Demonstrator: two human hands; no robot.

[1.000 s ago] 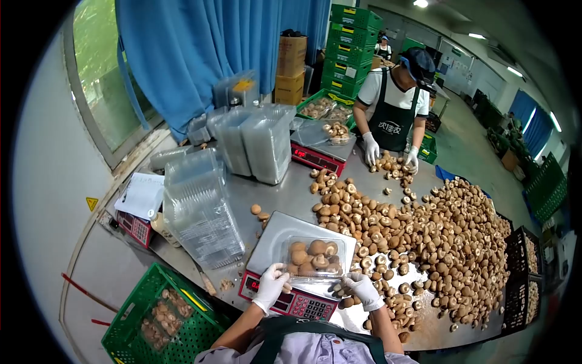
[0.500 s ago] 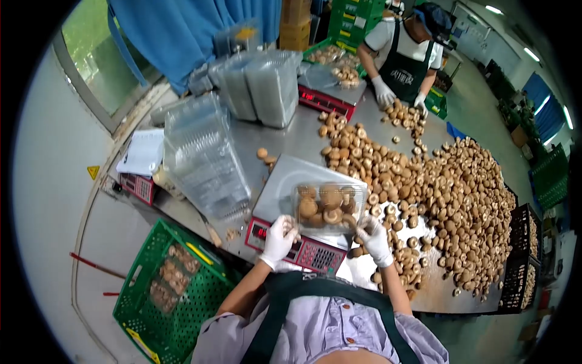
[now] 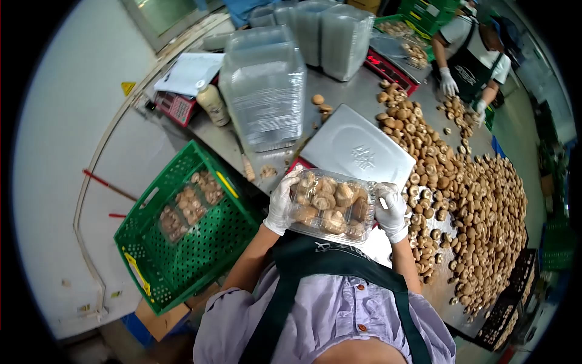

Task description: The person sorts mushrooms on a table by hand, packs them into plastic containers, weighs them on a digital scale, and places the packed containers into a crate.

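Observation:
A clear plastic box of mushrooms point(image 3: 332, 206) is held up in front of my apron, level with the near edge of the scale. Gloved in white, my left hand point(image 3: 282, 201) grips its left end, and my right hand point(image 3: 390, 209) grips the right end. Brown mushroom caps fill the box. Just beyond it lies the bare metal plate of the scale point(image 3: 357, 145); the box and my hands hide most of its red front. To the right, a large heap of loose mushrooms point(image 3: 479, 224) spreads over the table.
At lower left stands a green crate point(image 3: 242, 233) with several packed boxes inside. Stacked clear boxes point(image 3: 264, 91), a bottle point(image 3: 212, 103) and a knife point(image 3: 247, 167) are on the table's left. A co-worker's gloved hands point(image 3: 448, 82) touch mushrooms at the back right, near another scale point(image 3: 391, 71).
The mushroom box has come off the scale plate and toward my body, lifted between both hands. My view has swung left, bringing more of the green crate into sight.

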